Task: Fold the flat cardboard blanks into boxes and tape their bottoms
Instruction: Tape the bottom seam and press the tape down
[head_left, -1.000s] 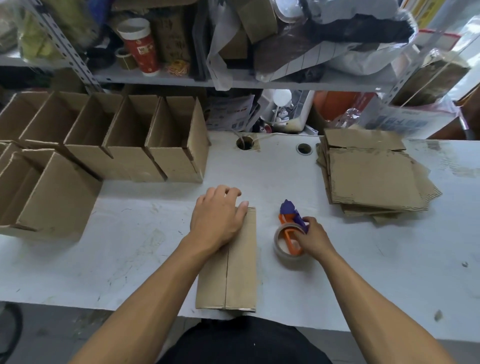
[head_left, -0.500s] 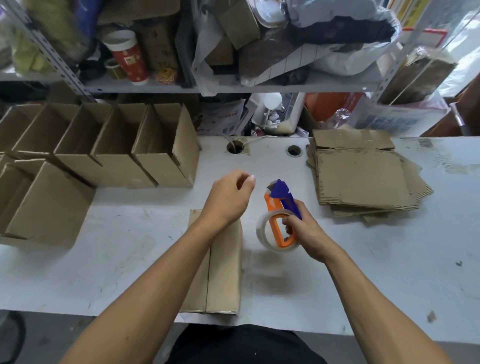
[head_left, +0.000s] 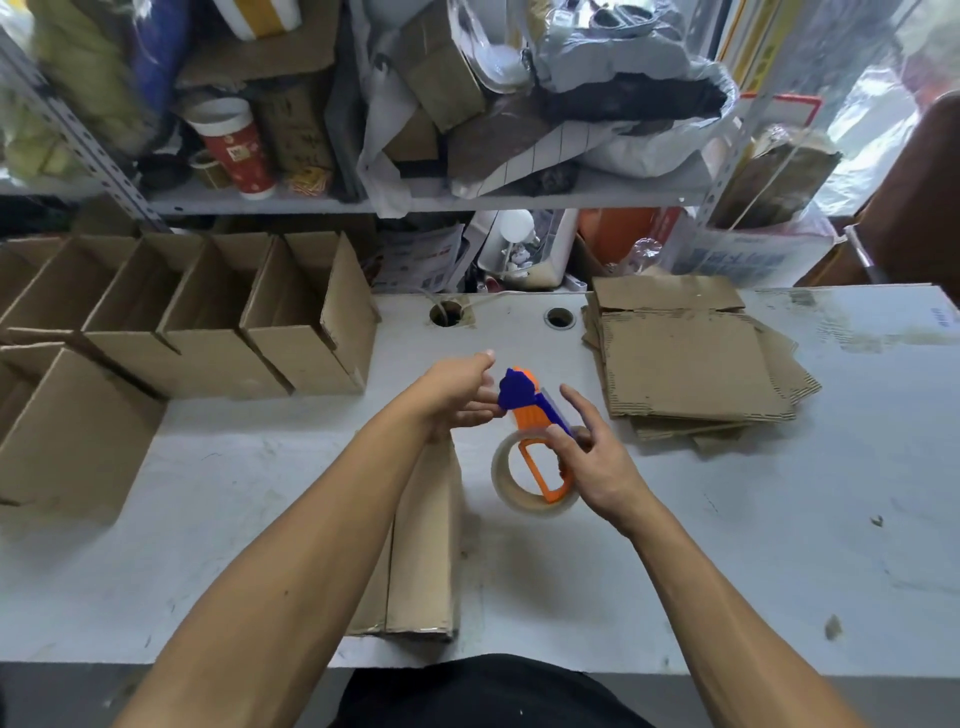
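An orange and blue tape dispenser (head_left: 535, 415) with a clear tape roll (head_left: 524, 480) hangs above the white table (head_left: 779, 545). My right hand (head_left: 587, 462) holds its orange handle, index finger lifted. My left hand (head_left: 457, 395) reaches to the dispenser's blue head and its fingers touch there; whether it pinches the tape end is unclear. Below my left forearm a folded cardboard box (head_left: 421, 540) lies on the table with its bottom flaps closed and facing up. A stack of flat cardboard blanks (head_left: 691, 364) lies at the right.
Several folded open boxes (head_left: 208, 322) stand in a row at the left, with a bigger one (head_left: 62, 431) in front. Two cable holes (head_left: 447, 314) are in the table's back. A cluttered shelf (head_left: 415, 202) hangs over the far edge.
My left hand left the box and rose to the dispenser's blue head. My right hand lifted the dispenser off the table and tilted it up.
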